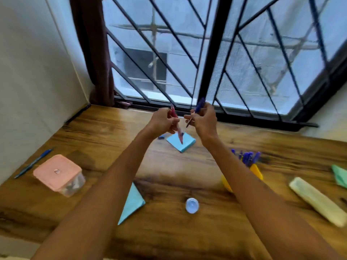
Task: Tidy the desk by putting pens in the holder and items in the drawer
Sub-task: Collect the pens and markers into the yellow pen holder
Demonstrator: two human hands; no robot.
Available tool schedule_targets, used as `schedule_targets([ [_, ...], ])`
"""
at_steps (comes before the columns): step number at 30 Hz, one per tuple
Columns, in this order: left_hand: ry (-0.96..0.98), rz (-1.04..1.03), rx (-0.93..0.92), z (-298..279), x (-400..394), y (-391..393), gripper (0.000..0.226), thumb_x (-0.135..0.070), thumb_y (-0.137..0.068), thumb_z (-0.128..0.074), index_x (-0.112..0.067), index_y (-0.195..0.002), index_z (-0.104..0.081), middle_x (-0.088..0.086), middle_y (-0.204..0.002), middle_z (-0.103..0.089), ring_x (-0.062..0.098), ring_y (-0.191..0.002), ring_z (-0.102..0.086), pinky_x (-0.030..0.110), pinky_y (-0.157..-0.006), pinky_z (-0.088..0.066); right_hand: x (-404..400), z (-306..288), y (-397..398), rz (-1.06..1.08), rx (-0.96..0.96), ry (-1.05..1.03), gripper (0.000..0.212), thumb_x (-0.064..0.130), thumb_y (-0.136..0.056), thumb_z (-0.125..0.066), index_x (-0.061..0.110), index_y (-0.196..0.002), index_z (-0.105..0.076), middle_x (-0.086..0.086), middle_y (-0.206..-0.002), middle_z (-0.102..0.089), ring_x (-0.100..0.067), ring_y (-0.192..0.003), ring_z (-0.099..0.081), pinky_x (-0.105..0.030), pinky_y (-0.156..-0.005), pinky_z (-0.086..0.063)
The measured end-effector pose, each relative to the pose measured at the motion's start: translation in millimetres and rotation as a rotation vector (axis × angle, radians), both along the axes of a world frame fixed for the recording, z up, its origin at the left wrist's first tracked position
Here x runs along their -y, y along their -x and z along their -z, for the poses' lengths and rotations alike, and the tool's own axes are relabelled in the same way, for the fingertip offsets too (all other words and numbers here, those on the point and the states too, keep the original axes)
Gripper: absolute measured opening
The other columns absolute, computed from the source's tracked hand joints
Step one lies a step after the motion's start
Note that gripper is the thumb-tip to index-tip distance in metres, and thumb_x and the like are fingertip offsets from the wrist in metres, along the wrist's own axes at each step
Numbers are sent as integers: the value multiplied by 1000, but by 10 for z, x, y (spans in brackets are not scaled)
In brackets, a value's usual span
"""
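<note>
My left hand (163,120) grips a red pen (177,126) that points down toward a blue sticky-note pad (181,142). My right hand (201,119) grips a blue pen (197,109), held upright beside the left hand above the far middle of the wooden desk (169,173). A yellow pen holder (256,172) with several blue pens (247,158) stands to the right, partly hidden by my right forearm. Another blue pen (33,163) lies at the desk's left edge. A small blue cap (162,136) lies next to the pad.
A pink-lidded clear box (58,172) sits at the left. A second blue pad (131,203) and a small round white lid (191,205) lie near the front. A pale yellow case (317,200) and a green object (340,175) are at the right. Window bars rise behind the desk.
</note>
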State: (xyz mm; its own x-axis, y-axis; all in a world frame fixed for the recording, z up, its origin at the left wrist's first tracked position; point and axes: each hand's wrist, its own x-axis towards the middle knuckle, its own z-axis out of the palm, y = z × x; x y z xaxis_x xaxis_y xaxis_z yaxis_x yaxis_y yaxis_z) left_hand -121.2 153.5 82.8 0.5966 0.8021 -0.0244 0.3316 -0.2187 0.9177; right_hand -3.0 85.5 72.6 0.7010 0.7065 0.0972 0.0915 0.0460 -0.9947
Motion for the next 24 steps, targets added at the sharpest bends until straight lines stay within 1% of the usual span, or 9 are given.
schedule_targets([
  [2, 12, 78, 54, -64, 255, -208, 11, 0, -90, -57, -1, -100, -51, 17, -79, -62, 8, -49, -65, 25, -53, -57, 299, -97, -198, 77, 4, -27, 72, -18, -86, -46, 21, -143, -27, -7, -88, -51, -27, -74, -68, -41, -71, -59],
  [3, 25, 108, 81, -97, 370, -296, 14, 2, -89, -58, -2, -100, -49, 17, -79, -61, 9, -49, -66, 26, -52, -58, 423, -118, -291, 118, 25, -20, 81, -19, -84, -44, 27, -147, -21, -6, -88, -50, -28, -74, -68, -41, -70, -59],
  [4, 39, 135, 102, -120, 493, -394, 17, 4, -88, -58, -2, -100, -48, 18, -79, -60, 11, -49, -66, 29, -52, -58, 560, -139, -390, 160, 58, -11, 82, -18, -83, -43, 30, -146, -22, -5, -88, -51, -29, -76, -68, -44, -70, -59],
  [7, 62, 218, 104, -146, 838, -645, 20, 7, -88, -56, -4, -99, -44, 18, -77, -59, 17, -49, -66, 35, -52, -57, 955, -215, -596, 236, 145, 49, 55, -9, -88, -41, 24, -131, -43, -8, -92, -57, -31, -70, -70, -50, -65, -58],
  [9, 75, 278, 85, -118, 1035, -781, 20, 7, -91, -51, -10, -89, -42, 17, -75, -58, 22, -52, -64, 37, -52, -56, 1178, -226, -674, 281, 170, 83, 40, -4, -92, -42, 21, -123, -47, -16, -100, -60, -26, -61, -70, -48, -61, -57],
  [12, 42, 299, 52, -64, 1291, -935, 19, 3, -92, -52, -12, -84, -42, 18, -74, -60, 23, -55, -64, 39, -57, -57, 1434, -170, -789, 363, 195, 101, 35, -3, -89, -42, 23, -112, -49, -17, -100, -63, -21, -59, -70, -46, -62, -59],
  [15, 36, 312, 12, -32, 1468, -1014, 11, 4, -93, -50, -4, -95, -43, 15, -72, -59, 32, -64, -62, 49, -69, -56, 1579, -73, -882, 406, 200, 147, 39, -6, -84, -43, 28, -101, -49, -18, -99, -63, -17, -55, -70, -48, -61, -59],
  [20, -72, 328, -105, 66, 1589, -1027, 7, -1, -93, -53, -4, -98, -49, 23, -87, -65, 37, -80, -69, 47, -72, -58, 1748, 120, -905, 323, 227, 231, 41, -12, -78, -49, 25, -94, -52, -13, -85, -66, -27, -74, -70, -47, -68, -59],
  [24, -137, 339, -200, 217, 1645, -996, 13, -7, -95, -51, -1, -104, -58, 21, -94, -68, 31, -84, -69, 39, -69, -57, 1785, 263, -886, 267, 322, 339, 14, 4, -82, -60, 16, -85, -67, -10, -84, -71, -23, -80, -68, -39, -74, -57],
])
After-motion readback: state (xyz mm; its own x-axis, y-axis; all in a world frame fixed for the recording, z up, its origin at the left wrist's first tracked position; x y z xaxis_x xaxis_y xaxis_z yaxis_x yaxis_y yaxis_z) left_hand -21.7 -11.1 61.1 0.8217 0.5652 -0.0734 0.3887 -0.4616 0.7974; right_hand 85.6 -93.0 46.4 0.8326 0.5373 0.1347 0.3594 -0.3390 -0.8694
